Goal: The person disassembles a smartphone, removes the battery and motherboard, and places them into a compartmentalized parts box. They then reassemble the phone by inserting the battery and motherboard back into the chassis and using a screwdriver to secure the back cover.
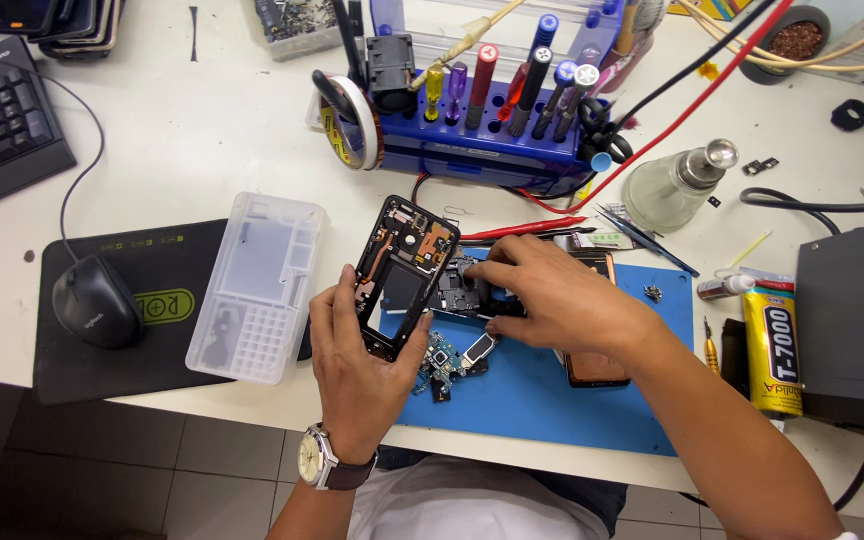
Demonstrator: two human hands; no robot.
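My left hand (364,368) grips the lower end of an opened black phone frame (404,265), which tilts up from the blue work mat (542,400). To its right, my right hand (552,298) pinches a small dark circuit part (462,288) lying against the frame's edge. Loose small boards and a speaker module (452,358) lie on the mat just below both hands. A dark phone panel (592,368) lies under my right wrist. I wear a wristwatch (320,458) on my left wrist.
A clear plastic parts tray (257,285) sits left of the phone, beside a mouse (95,300) on a black pad. A blue screwdriver rack (492,120) stands behind. Tweezers (642,235), a glass bottle (674,185), a glue tube (772,345) and a grey box (857,320) are at right.
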